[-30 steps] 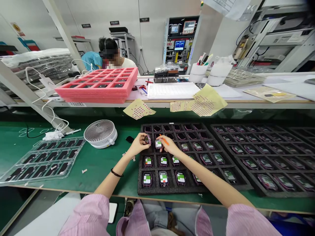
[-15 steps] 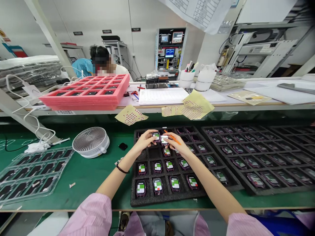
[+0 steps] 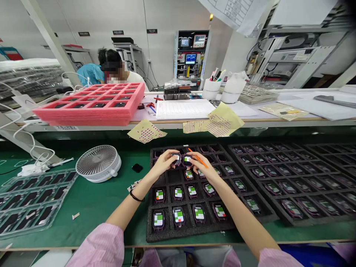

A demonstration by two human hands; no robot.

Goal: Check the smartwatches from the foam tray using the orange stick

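Observation:
Over the black foam tray (image 3: 189, 233), my left hand (image 3: 165, 161) pinches a smartwatch (image 3: 176, 158) with a lit screen. Close beside it, another smartwatch (image 3: 187, 159) is gripped in my right hand (image 3: 202, 166), its screen showing white and green. A thin orange stick (image 3: 199, 159) lies across the fingers of my right hand too. Below the hands, watches with purple cases and mostly lit green-and-white screens fill several compartments, such as the near-row watch (image 3: 178, 216). My wrists and fingers hide part of the tray.
A second black tray of watches (image 3: 289, 218) adjoins on the right. To the left are a white fan (image 3: 98, 163), a small black device (image 3: 137, 168) and a clear plastic tray (image 3: 52, 222). The shelf carries a pink foam tray (image 3: 83, 118). A person (image 3: 114, 66) sits beyond.
The two watches have moved slightly apart, and both screens look different, the right one now showing green with white. The whole view has shifted a little. Both hands keep their hold.

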